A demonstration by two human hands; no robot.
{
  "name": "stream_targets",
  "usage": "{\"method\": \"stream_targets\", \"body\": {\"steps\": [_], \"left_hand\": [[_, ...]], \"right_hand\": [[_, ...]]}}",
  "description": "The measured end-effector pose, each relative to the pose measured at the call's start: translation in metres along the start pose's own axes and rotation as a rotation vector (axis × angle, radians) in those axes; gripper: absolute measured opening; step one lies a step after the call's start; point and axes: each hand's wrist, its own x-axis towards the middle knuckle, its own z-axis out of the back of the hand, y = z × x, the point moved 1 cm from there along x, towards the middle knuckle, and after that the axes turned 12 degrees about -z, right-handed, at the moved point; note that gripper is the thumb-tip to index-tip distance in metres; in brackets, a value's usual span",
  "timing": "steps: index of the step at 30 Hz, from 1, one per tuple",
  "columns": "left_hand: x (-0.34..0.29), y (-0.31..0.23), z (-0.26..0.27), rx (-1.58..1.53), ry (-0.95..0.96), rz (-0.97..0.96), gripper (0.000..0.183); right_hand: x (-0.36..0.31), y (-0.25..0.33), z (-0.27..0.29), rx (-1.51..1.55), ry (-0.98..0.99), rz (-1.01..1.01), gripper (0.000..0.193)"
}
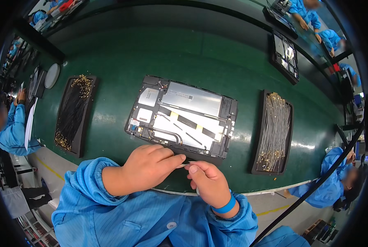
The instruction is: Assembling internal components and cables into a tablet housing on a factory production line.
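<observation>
An opened tablet-like device (192, 99) lies face down on the green bench in front of me, with silver battery packs, black cables and small boards bared. Just off its near edge, my left hand (147, 166) is closed, thumb and forefinger pinched on a thin pale strand (183, 165). My right hand (208, 181), with a blue band at the wrist, meets it there, its fingers curled and pinching the same spot. The strand is mostly hidden by the fingers, and its exact kind cannot be made out. Neither hand touches the battery packs.
On the left stands a black tray (82, 136) of black cables with gold ends. To the right, another black tray (289, 136) holds grey cables. A second opened device (284, 57) sits at the far right. Several people in blue work around the bench.
</observation>
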Motion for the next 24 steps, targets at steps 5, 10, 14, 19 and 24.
{"method": "stream_targets", "body": {"steps": [5, 10, 14, 19, 24], "left_hand": [[-0.005, -0.006, -0.007, -0.055, 0.118, 0.037, 0.024], [0.001, -0.007, -0.019, -0.006, 0.017, -0.019, 0.022], [0.015, 0.006, -0.031, 0.091, -0.047, -0.006, 0.021], [0.016, 0.011, -0.040, 0.046, 0.095, 0.062, 0.020], [0.019, 0.010, -0.039, 0.033, 0.092, 0.070, 0.019]], "right_hand": [[-0.001, 0.004, 0.002, 0.049, 0.023, -0.212, 0.024], [0.001, 0.002, 0.006, 0.222, -0.068, -0.205, 0.022], [0.007, 0.014, 0.012, 0.450, -0.325, 0.157, 0.023], [0.017, 0.012, 0.015, 0.340, -0.485, 0.507, 0.030], [0.035, -0.011, 0.021, -0.046, -0.693, 0.866, 0.026]]}}
